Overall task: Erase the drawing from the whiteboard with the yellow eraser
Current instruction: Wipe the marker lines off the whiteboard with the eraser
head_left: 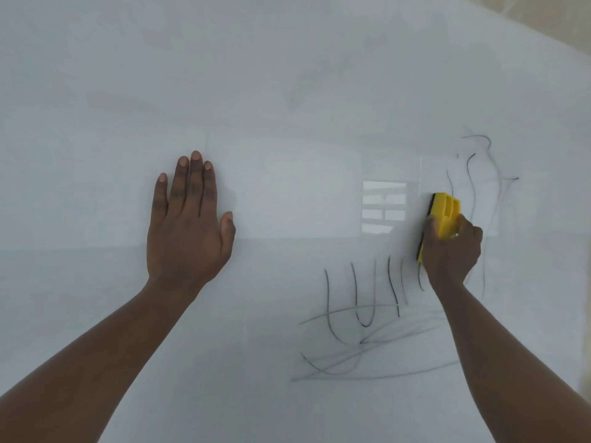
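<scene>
The whiteboard (287, 91) fills nearly the whole head view. My right hand (452, 251) grips the yellow eraser (444, 215), whose black felt side presses against the board. Black marker lines of the drawing (361, 314) run below and left of the eraser, with thinner curved strokes (473, 174) above and right of it. My left hand (188, 225) lies flat on the bare board to the left, fingers together and pointing up, holding nothing.
A bright window reflection (383, 206) shows on the glossy board just left of the eraser. A beige wall (543, 14) shows past the board's top right edge.
</scene>
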A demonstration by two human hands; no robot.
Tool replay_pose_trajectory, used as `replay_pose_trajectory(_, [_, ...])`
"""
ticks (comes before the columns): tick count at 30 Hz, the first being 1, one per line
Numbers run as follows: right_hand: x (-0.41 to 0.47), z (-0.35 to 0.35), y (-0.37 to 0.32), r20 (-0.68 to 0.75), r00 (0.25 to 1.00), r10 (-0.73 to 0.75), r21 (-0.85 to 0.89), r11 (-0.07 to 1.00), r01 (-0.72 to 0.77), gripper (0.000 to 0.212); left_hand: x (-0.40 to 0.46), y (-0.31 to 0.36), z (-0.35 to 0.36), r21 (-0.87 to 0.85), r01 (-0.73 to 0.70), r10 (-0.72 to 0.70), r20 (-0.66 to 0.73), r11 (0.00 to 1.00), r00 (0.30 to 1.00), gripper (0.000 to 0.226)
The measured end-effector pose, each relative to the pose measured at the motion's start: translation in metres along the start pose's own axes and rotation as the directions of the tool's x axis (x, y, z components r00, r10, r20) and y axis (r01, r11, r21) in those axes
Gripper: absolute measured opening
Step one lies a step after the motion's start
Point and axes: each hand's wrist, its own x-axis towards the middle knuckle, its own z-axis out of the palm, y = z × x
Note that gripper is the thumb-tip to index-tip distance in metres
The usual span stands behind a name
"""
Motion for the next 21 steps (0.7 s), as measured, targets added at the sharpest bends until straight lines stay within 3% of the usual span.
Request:
replay_pose_trajectory(3, [-0.007,0.003,-0.012,-0.02,0.999,0.025,0.023,0.999,-0.025,0.065,-0.001,0.001,0.002,0.0,-0.006,0.006,-0.015,1.0,1.0,0.07])
replay_pose_trajectory(7, [-0.063,0.013,-0.059,0.013,0.97,-0.244,0.098,0.965,0.242,0.06,-0.003,0.002,0.005,0.0,-0.007,0.007,-0.032,1.0,0.999,0.07])
replay_pose_trajectory(12, [-0.179,0.022,-0.087,0.035,0.817,-0.575,0.224,0.801,0.555,0.059,-0.02,0.005,0.007,-0.021,-0.017,0.017,-0.018,1.0,1.0,0.07])
replay_pose_trajectory(17, [-0.222,0.01,-0.043,0.058,0.638,-0.768,0.134,0.639,0.757,0.059,-0.053,0.004,0.011,-0.004,-0.054,0.054,0.008,0.999,0.998,0.07])
replay_pose_trajectory(19, [-0.204,0.009,-0.027,0.076,0.643,-0.762,0.091,0.648,0.757,0.059,-0.058,0.003,0.012,0.002,-0.061,0.061,0.006,0.998,0.998,0.071])
replay_pose_trajectory(21, [-0.176,0.006,-0.012,0.078,0.737,-0.672,0.052,0.741,0.67,0.058,-0.061,0.004,0.013,0.001,-0.058,0.058,0.007,0.998,0.998,0.071])
